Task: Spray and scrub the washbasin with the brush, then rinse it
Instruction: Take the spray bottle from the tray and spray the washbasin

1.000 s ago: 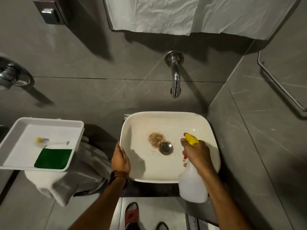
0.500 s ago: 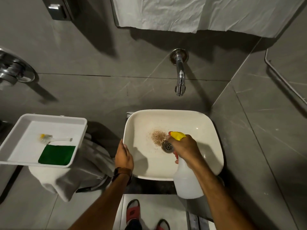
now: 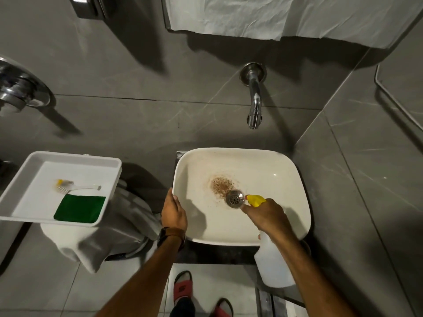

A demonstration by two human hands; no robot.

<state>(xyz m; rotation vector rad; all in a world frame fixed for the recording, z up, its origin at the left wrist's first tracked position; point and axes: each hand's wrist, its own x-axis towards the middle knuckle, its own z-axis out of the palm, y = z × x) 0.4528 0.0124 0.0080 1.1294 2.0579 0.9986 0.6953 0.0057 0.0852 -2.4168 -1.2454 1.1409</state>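
1. Holding the spray bottle [image 3: 273, 259], the right hand [image 3: 266, 217] is closed around its neck above the washbasin [image 3: 286, 213]; the yellow nozzle [image 3: 255, 199] points toward the drain [image 3: 234, 197].
2. The left hand [image 3: 174, 212] grips the left rim of the washbasin, with the thumb on the inside of the rim and the fingers hidden outside.
3. A brown stain [image 3: 222, 185] lies in the washbasin, just beside the drain, on its upper left side.
4. The brush [image 3: 73, 186] lies in the white tray [image 3: 29, 170] at the left, well apart from the washbasin; no hand touches it.
5. A green sponge [image 3: 80, 209] lies in the same tray, just below the brush.
6. The tap [image 3: 254, 97] comes out of the wall above the washbasin.
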